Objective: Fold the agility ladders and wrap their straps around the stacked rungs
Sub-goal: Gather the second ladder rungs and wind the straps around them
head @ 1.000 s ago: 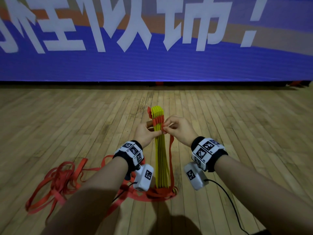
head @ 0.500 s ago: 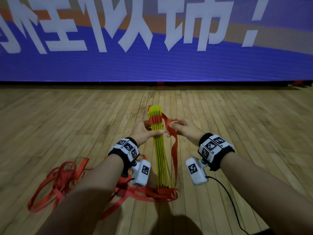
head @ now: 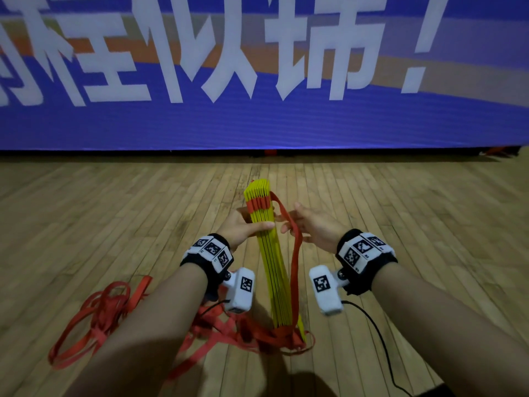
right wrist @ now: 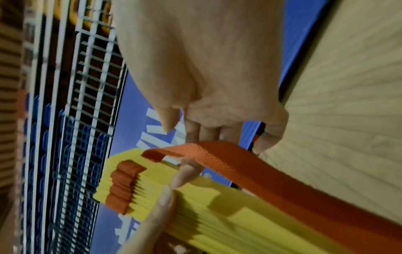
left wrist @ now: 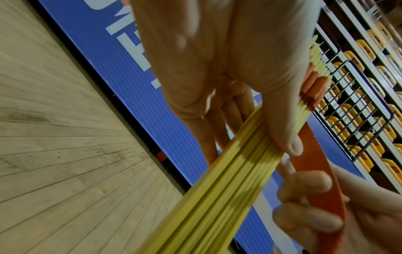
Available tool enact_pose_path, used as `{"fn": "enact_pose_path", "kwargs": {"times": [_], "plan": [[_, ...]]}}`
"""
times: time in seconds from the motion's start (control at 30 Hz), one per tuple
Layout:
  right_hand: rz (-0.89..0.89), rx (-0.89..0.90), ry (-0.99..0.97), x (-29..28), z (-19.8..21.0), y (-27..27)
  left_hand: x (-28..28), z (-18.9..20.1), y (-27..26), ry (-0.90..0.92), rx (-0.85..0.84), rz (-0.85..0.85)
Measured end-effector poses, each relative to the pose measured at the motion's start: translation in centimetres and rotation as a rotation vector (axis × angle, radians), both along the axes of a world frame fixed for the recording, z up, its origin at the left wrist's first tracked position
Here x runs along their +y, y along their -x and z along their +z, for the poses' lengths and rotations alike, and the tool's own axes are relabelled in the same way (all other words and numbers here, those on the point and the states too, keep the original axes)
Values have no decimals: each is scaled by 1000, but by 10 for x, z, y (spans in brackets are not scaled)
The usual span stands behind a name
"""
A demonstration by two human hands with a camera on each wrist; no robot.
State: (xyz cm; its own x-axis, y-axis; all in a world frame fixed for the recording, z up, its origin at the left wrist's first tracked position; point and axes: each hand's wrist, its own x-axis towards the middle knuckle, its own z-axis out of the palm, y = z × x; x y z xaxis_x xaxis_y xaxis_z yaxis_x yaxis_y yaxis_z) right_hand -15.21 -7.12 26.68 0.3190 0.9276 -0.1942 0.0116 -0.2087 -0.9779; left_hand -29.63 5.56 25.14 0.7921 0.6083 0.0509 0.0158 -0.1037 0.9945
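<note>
Rungs (head: 267, 253) upright, clasped by left hand (head: 243, 229) fingers; strap (head: 294, 242) across loosely curled right hand (head: 315, 230) fingers.

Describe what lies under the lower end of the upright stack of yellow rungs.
The yellow rungs stand on a heap of red strap spread over the wooden floor. The floor directly beneath the stack is covered, so nothing more can be told.

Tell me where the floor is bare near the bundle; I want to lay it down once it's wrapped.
Bare wooden floor lies right of the stacked rungs and ahead, up to the blue banner. It is crowded left and at the bundle's foot, where loose red strap lies in loops. A black cable trails near right.
</note>
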Motion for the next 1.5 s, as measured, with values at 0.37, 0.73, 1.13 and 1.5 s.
{"fn": "enact_pose_path", "kwargs": {"times": [0.37, 0.73, 1.13, 1.5], "plan": [[132, 55, 29, -20, 9, -5, -8, 22, 4, 38, -47, -12], [109, -156, 63, -12, -5, 3, -11, 42, 14, 95, -102, -7], [189, -212, 187, -24, -7, 4, -28, 51, 23, 198, -173, -39], [326, -258, 108, -34, -11, 0, -36, 32, 18, 252, -174, -80]]}}
